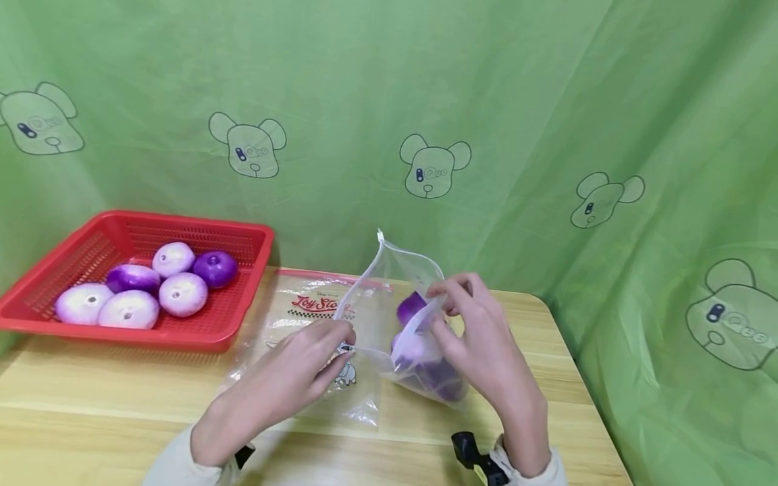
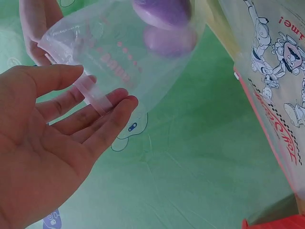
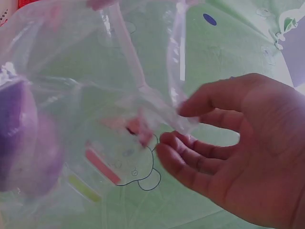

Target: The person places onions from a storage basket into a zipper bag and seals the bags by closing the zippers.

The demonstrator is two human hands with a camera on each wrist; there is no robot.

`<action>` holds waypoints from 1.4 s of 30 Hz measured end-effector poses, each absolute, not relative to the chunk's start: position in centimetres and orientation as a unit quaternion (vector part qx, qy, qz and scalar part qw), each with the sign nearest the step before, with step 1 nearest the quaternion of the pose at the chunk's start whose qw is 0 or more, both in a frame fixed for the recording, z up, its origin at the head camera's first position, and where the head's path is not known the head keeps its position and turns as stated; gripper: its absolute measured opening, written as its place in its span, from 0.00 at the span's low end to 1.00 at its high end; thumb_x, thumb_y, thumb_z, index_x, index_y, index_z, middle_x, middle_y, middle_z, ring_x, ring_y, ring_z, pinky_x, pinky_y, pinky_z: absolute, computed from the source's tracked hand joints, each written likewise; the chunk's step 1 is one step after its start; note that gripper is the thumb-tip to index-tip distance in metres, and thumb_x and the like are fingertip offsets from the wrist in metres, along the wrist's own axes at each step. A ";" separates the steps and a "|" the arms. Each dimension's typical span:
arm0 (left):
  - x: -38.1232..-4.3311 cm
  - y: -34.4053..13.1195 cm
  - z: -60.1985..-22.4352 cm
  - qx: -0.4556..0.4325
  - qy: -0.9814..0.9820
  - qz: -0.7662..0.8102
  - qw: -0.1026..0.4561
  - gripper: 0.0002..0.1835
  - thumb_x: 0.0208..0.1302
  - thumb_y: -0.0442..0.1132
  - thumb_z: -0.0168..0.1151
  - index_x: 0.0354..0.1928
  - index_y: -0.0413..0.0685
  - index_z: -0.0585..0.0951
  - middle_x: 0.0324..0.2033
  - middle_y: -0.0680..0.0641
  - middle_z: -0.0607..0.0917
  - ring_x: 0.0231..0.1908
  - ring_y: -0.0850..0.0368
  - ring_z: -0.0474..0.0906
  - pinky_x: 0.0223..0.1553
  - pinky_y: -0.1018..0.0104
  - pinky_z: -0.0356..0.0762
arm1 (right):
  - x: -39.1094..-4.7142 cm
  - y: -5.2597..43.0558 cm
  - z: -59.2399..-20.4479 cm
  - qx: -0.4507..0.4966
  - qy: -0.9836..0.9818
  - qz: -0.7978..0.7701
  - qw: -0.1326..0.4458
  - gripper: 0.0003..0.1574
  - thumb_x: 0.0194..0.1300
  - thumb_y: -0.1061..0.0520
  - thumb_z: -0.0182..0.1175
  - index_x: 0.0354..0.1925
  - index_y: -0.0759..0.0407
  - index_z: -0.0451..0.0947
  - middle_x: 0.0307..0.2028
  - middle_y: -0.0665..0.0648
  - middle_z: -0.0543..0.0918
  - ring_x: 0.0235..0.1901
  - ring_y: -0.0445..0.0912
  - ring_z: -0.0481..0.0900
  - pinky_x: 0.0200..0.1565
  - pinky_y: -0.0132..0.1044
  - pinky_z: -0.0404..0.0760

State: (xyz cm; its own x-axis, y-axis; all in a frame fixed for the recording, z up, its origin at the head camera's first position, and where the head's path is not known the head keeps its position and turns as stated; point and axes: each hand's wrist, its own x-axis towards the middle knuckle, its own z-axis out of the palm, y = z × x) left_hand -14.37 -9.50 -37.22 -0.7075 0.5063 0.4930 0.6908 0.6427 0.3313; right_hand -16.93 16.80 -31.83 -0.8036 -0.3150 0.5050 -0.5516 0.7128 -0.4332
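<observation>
A clear zip bag [image 1: 419, 260] stands with its mouth spread wide and purple onions [image 1: 410, 307] inside. On its left, my left hand [image 1: 304, 358] holds the zip edge between thumb and fingers; the left wrist view shows the fingers [image 2: 125, 102] behind the pale zip strip. My right hand [image 1: 480, 331] pinches the opposite side of the mouth, and in the right wrist view the thumb [image 3: 214, 95] meets the crumpled plastic there. The onions [image 3: 28, 143] look blurred through the film in that view.
A red basket [image 1: 243, 320] at the left holds several purple onions [image 1: 182, 294]. Beneath my left hand lies a flat clear bag [image 1: 286, 317] with cartoon print and red lettering. A green curtain [image 1: 340, 81] hangs behind the wooden table [image 1: 547, 378].
</observation>
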 end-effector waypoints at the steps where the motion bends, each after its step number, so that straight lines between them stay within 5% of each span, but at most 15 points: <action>1: -14.4 -9.5 -37.3 -0.339 -0.888 -0.252 0.184 0.06 0.69 0.38 0.63 0.44 0.49 0.78 0.38 0.53 0.81 0.38 0.62 0.76 0.40 0.66 0.83 | -16.8 16.8 -31.8 0.239 -0.907 0.287 0.195 0.16 0.58 0.66 0.63 0.46 0.57 0.81 0.46 0.51 0.75 0.40 0.45 0.78 0.40 0.40 0.81; 14: -15.1 -10.1 -37.8 -0.320 -0.899 -0.227 0.196 0.17 0.67 0.39 0.65 0.56 0.44 0.80 0.61 0.43 0.78 0.61 0.48 0.76 0.60 0.54 0.76 | -16.8 16.5 -31.8 0.232 -0.904 0.273 0.235 0.12 0.55 0.67 0.71 0.38 0.59 0.80 0.42 0.54 0.74 0.39 0.46 0.77 0.33 0.39 0.81; 24: -16.2 -11.5 -37.1 -0.301 -0.882 -0.263 0.249 0.21 0.65 0.35 0.66 0.60 0.45 0.78 0.61 0.41 0.77 0.61 0.45 0.75 0.59 0.49 0.76 | -17.2 16.3 -32.1 0.256 -0.887 0.278 0.266 0.13 0.55 0.73 0.67 0.33 0.60 0.77 0.44 0.57 0.74 0.39 0.48 0.81 0.39 0.38 0.85; 30: -17.1 -13.8 -36.5 -0.268 -0.887 -0.270 0.263 0.21 0.67 0.36 0.63 0.61 0.42 0.76 0.62 0.41 0.76 0.60 0.45 0.75 0.59 0.49 0.76 | -17.3 15.9 -32.4 0.270 -0.882 0.273 0.274 0.13 0.54 0.75 0.65 0.31 0.60 0.77 0.44 0.59 0.75 0.37 0.48 0.81 0.35 0.35 0.85; 37: -17.3 -16.8 -35.9 -0.206 -0.896 -0.280 0.278 0.20 0.67 0.33 0.62 0.60 0.40 0.76 0.61 0.40 0.77 0.63 0.42 0.72 0.63 0.45 0.70 | -17.3 15.3 -32.6 0.297 -0.881 0.281 0.238 0.14 0.54 0.76 0.65 0.31 0.59 0.77 0.52 0.60 0.78 0.38 0.47 0.83 0.35 0.29 0.84; 42: -17.3 -18.8 -36.0 -0.173 -0.901 -0.286 0.277 0.17 0.67 0.31 0.61 0.57 0.39 0.77 0.57 0.39 0.79 0.60 0.41 0.73 0.61 0.42 0.70 | -17.3 15.2 -32.8 0.298 -0.887 0.270 0.227 0.14 0.55 0.75 0.65 0.32 0.58 0.77 0.44 0.55 0.82 0.38 0.45 0.82 0.35 0.29 0.83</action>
